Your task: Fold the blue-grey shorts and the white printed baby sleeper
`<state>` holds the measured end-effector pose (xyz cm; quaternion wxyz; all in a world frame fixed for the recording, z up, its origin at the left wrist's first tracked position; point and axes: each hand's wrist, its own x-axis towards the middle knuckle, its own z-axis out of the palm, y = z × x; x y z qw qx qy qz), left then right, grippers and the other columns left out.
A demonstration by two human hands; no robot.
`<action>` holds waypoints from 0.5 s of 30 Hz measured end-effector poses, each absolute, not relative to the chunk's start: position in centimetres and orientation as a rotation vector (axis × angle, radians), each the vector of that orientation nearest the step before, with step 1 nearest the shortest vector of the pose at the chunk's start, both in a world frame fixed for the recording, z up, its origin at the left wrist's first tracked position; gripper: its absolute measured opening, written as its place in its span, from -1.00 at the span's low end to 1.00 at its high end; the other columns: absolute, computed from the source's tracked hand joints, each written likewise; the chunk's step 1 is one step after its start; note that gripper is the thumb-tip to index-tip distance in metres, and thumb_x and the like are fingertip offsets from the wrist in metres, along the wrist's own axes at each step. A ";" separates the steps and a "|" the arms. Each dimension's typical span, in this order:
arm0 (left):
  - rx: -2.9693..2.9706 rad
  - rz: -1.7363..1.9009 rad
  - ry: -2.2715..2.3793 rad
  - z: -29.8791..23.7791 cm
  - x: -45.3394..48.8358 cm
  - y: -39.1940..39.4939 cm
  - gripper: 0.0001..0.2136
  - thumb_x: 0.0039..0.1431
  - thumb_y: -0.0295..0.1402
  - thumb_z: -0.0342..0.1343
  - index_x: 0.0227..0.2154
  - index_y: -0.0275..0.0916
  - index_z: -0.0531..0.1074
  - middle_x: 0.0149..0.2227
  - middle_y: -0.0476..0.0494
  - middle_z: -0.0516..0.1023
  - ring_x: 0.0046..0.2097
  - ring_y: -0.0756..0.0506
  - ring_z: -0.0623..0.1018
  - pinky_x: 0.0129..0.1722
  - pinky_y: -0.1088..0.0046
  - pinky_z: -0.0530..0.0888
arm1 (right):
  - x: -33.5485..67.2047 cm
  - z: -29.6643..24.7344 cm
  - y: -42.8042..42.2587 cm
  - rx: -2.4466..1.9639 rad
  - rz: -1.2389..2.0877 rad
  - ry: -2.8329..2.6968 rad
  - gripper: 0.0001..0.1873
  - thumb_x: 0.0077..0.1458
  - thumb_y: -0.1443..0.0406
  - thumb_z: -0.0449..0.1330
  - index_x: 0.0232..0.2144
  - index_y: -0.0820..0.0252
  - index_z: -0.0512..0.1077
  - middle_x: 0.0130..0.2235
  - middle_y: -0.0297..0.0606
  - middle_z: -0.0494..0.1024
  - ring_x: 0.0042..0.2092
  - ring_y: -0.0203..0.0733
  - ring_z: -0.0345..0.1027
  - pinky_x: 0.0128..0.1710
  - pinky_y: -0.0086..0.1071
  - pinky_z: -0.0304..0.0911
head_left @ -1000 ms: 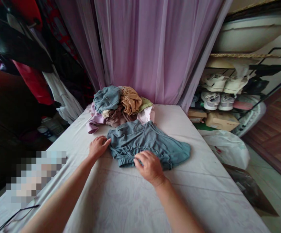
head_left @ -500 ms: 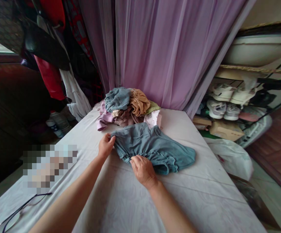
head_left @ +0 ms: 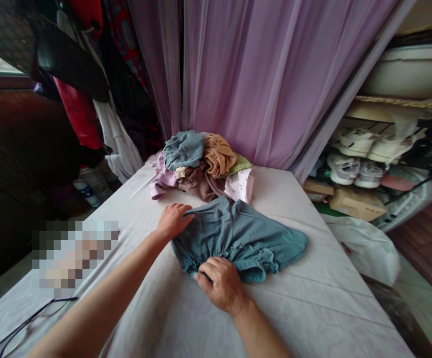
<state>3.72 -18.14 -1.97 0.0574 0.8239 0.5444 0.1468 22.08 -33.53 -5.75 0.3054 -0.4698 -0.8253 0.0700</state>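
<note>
A small blue-grey garment [head_left: 238,236] with a ruffled hem lies spread on the pale bedsheet [head_left: 313,308]. My left hand [head_left: 173,221] rests at its upper left corner, fingers curled over the cloth edge. My right hand [head_left: 219,283] presses on the ruffled near hem, fingers bent and pinching the fabric. Behind the garment sits a pile of crumpled clothes [head_left: 203,164]: denim blue, tan, brown, lilac, light green and white-pink pieces.
A purple curtain [head_left: 261,74] hangs behind the bed. Dark and red clothes [head_left: 74,74] hang at the left. A shoe rack [head_left: 373,154] with sneakers and boxes stands at the right, a white bag [head_left: 365,243] below it. Eyeglasses [head_left: 22,328] lie at the near left.
Both hands stayed on the blue-grey garment. The left hand shifted up along its left corner and the right hand slid toward me along the ruffled hem, flattening the cloth.
</note>
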 end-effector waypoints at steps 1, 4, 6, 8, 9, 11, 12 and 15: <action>2.504 0.358 1.638 -1.8 4.4 -17.5 -0.70 0.22 -0.15 0.04 -0.12 -0.15 0.53 -0.10 -0.20 0.61 -0.02 -0.26 0.52 -0.02 0.23 0.37 | 22.1 -5.7 -33.5 -1.240 0.193 -2.184 -0.60 0.31 0.12 -0.03 -0.48 0.14 0.40 -0.46 -0.32 0.46 -0.34 -0.27 0.33 -0.29 -0.38 0.04; 2.485 0.190 1.655 -1.7 5.3 -16.2 -0.73 0.17 -0.12 0.10 -0.24 -0.18 0.55 -0.21 -0.19 0.63 -0.10 -0.25 0.54 -0.12 0.28 0.36 | 22.2 -5.7 -33.6 -1.227 0.213 -2.182 -0.58 0.33 0.12 -0.05 -0.47 0.14 0.41 -0.46 -0.31 0.46 -0.34 -0.27 0.32 -0.29 -0.38 0.05; 2.446 0.190 1.680 -1.8 5.0 -15.8 -0.76 0.19 -0.16 0.08 -0.25 -0.18 0.53 -0.25 -0.16 0.63 -0.15 -0.20 0.56 -0.18 0.34 0.36 | 22.2 -5.7 -33.5 -1.220 0.224 -2.176 -0.58 0.33 0.12 -0.05 -0.48 0.14 0.41 -0.46 -0.32 0.46 -0.34 -0.27 0.32 -0.29 -0.38 0.05; 2.366 0.243 1.762 -1.9 4.4 -15.6 -0.75 0.24 -0.18 0.01 -0.22 -0.19 0.50 -0.26 -0.14 0.62 -0.21 -0.17 0.57 -0.25 0.38 0.35 | 22.2 -5.7 -33.4 -1.216 0.231 -2.162 -0.59 0.32 0.13 -0.04 -0.49 0.14 0.40 -0.47 -0.32 0.46 -0.35 -0.27 0.32 -0.29 -0.38 0.06; 2.324 0.261 1.820 -2.0 4.0 -15.6 -0.74 0.25 -0.18 -0.01 -0.20 -0.19 0.49 -0.27 -0.14 0.62 -0.23 -0.16 0.57 -0.28 0.39 0.35 | 22.2 -5.7 -33.4 -1.214 0.231 -2.153 -0.60 0.32 0.14 -0.03 -0.50 0.13 0.40 -0.47 -0.32 0.46 -0.35 -0.27 0.32 -0.30 -0.38 0.06; 2.272 0.242 1.913 -2.0 3.3 -15.7 -0.73 0.25 -0.18 -0.03 -0.18 -0.20 0.48 -0.27 -0.15 0.62 -0.24 -0.17 0.57 -0.29 0.38 0.35 | 22.2 -5.7 -33.4 -1.207 0.226 -2.137 -0.60 0.32 0.15 -0.03 -0.50 0.13 0.40 -0.47 -0.32 0.46 -0.35 -0.27 0.32 -0.30 -0.38 0.06; 2.268 0.212 1.933 -2.0 3.1 -15.7 -0.73 0.24 -0.18 -0.02 -0.18 -0.20 0.48 -0.27 -0.16 0.62 -0.23 -0.18 0.57 -0.28 0.38 0.36 | 22.1 -5.7 -33.4 -1.204 0.219 -2.131 -0.61 0.32 0.16 -0.02 -0.51 0.13 0.40 -0.47 -0.32 0.46 -0.35 -0.27 0.32 -0.30 -0.38 0.07; 2.297 0.138 1.898 -1.7 3.1 -15.6 -0.73 0.19 -0.18 0.05 -0.16 -0.20 0.49 -0.22 -0.17 0.62 -0.16 -0.21 0.57 -0.22 0.35 0.39 | 22.0 -5.4 -33.4 -1.180 0.181 -2.111 -0.61 0.32 0.19 -0.03 -0.51 0.13 0.40 -0.48 -0.32 0.47 -0.37 -0.27 0.33 -0.30 -0.39 0.08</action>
